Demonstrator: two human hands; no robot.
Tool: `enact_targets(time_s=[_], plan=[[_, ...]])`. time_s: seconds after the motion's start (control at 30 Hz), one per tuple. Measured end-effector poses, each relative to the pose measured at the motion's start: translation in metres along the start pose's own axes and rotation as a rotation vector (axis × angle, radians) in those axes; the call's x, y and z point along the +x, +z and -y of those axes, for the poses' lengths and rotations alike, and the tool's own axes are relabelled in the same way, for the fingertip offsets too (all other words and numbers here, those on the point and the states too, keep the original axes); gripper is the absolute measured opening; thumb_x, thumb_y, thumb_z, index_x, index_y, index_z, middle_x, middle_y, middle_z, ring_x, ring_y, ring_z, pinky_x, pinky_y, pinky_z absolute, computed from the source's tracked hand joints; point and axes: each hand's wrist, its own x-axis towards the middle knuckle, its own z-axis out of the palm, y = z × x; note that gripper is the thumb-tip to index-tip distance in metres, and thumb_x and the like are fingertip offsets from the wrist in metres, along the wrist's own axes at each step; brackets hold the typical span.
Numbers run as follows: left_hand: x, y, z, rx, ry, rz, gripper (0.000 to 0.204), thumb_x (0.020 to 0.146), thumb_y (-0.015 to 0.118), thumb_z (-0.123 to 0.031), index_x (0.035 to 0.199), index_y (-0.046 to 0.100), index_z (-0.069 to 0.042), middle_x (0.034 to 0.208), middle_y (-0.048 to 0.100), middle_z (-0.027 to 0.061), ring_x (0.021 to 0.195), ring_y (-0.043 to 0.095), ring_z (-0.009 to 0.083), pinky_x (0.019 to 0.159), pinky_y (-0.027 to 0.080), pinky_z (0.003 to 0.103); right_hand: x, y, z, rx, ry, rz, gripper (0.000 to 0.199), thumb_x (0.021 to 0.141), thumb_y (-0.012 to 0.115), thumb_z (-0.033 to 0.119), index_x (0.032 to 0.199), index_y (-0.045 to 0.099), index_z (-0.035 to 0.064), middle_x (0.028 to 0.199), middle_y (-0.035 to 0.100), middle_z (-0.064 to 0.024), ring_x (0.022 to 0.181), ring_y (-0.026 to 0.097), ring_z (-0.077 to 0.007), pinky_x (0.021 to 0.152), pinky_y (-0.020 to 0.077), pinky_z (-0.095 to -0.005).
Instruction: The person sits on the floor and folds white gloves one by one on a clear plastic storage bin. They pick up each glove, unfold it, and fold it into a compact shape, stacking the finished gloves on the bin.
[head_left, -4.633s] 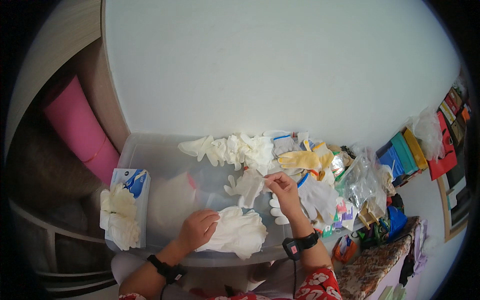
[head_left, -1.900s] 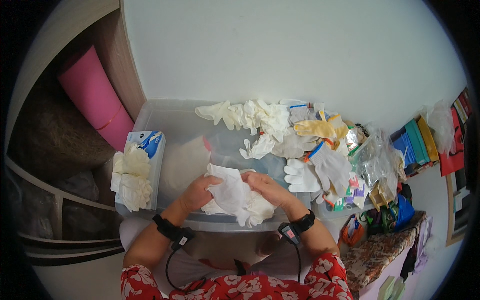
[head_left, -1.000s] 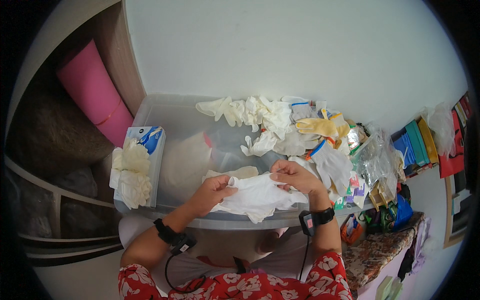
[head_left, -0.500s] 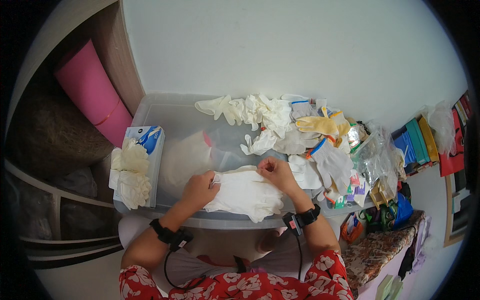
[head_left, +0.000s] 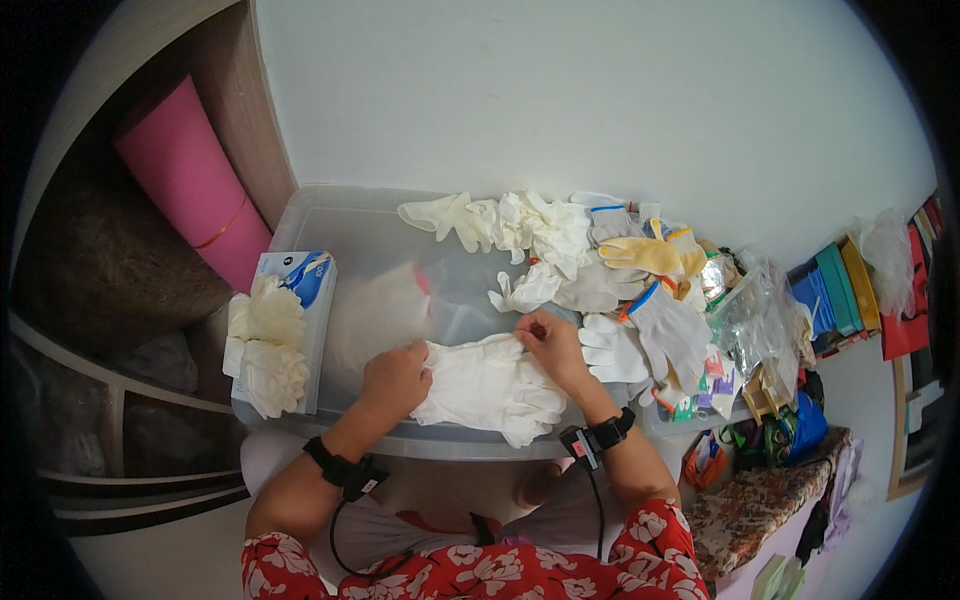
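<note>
While the left hand (head_left: pixel 397 376) presses flat on white latex gloves (head_left: pixel 490 385), the right hand (head_left: pixel 553 345) pinches their upper edge atop a clear plastic bin lid (head_left: pixel 350 225).

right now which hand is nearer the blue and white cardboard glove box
Left. The left hand rests on the white latex gloves, just right of the blue and white cardboard glove box. The right hand is farther right, at the gloves' far end.

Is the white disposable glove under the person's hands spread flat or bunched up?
Spread flat: the white disposable glove lies stretched across the clear plastic bin lid, left hand pressing one end, right hand pinching the other.
</note>
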Motion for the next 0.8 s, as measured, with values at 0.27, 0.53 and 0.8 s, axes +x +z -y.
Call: enact_targets(time_s=[0.27,0.53,0.8], plan=[[0.002,-0.002,-0.017,-0.272,0.505,-0.437,0.035,0.076,0.055,0.008,0.11,0.058,0.001,0.125,0.055,0.0183,0.111,0.058,0.0361,0.092,0.05,0.043,-0.002,-0.012,0.013,-0.005,-0.069,-0.061,0.01,0.087,0.071,0.004,0.096,0.068,0.0017,0.086,0.069,-0.0042,0.074,0.063,-0.0115,0.065,0.0493,-0.0252],[-0.001,0.064,-0.023,-0.023,0.6,-0.193,0.052,0.085,0.063,-0.004,0.133,0.049,0.009,0.146,0.04,0.0255,0.14,0.035,0.0381,0.116,0.03,0.046,-0.038,0.024,0.036,-0.284,-0.451,0.041,0.036,0.084,0.067,0.0,0.119,0.063,0.0035,0.12,0.062,-0.0144,0.112,0.06,-0.0319,0.091,0.0501,-0.0405],[-0.004,0.076,-0.013,0.112,0.466,-0.064,0.073,0.09,0.063,-0.028,0.145,0.034,0.01,0.157,0.025,0.026,0.149,0.019,0.0365,0.122,0.012,0.048,-0.062,0.042,0.01,-0.806,-0.407,0.186,0.067,0.096,0.056,0.041,0.145,0.042,-0.0007,0.155,0.036,-0.015,0.148,0.026,-0.0324,0.119,0.0211,-0.0518]])
